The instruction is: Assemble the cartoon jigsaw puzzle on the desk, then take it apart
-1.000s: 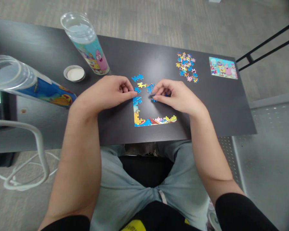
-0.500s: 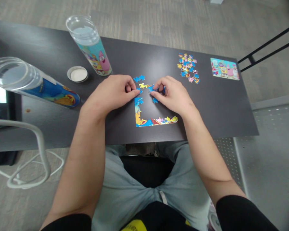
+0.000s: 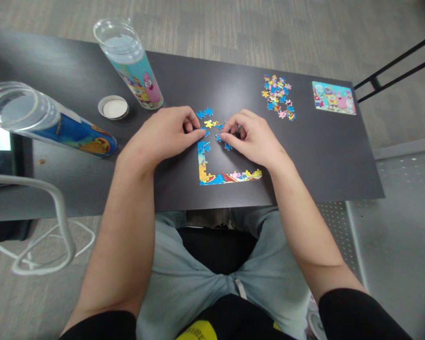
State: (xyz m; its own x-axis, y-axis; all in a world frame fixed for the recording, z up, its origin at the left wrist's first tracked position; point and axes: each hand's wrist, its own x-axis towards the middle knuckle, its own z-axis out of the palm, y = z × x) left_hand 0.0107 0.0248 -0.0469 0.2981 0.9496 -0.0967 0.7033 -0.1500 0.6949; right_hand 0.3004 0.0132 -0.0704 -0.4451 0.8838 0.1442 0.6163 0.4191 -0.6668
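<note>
In the head view, the left hand (image 3: pixel 170 132) rests left of the frame's middle, its fingers curled and its thumb tip at the edge of a blue corner-side piece (image 3: pixel 207 133); whether it grips that piece, I cannot tell. The right hand (image 3: pixel 250 137), just right of the middle, has thumb and forefinger nearly together, pinching a small blue piece (image 3: pixel 218 138) between the tips.

Below the hands, at the centre, the joined puzzle border (image 3: pixel 230 178) forms an L, with a left side and a bottom row. Above it lie a blue pair (image 3: pixel 204 113) and some yellow pieces (image 3: pixel 209 124); another blue piece (image 3: pixel 228 147) sits just under the right thumb.

A heap of loose pieces (image 3: pixel 276 92) is spread at the upper right, with a picture card (image 3: pixel 334 98) farther right. Two clear-topped canisters (image 3: pixel 138 80) stand at the upper left and left, near a round lid (image 3: pixel 113 107), all on the dark table (image 3: pixel 326 160).
</note>
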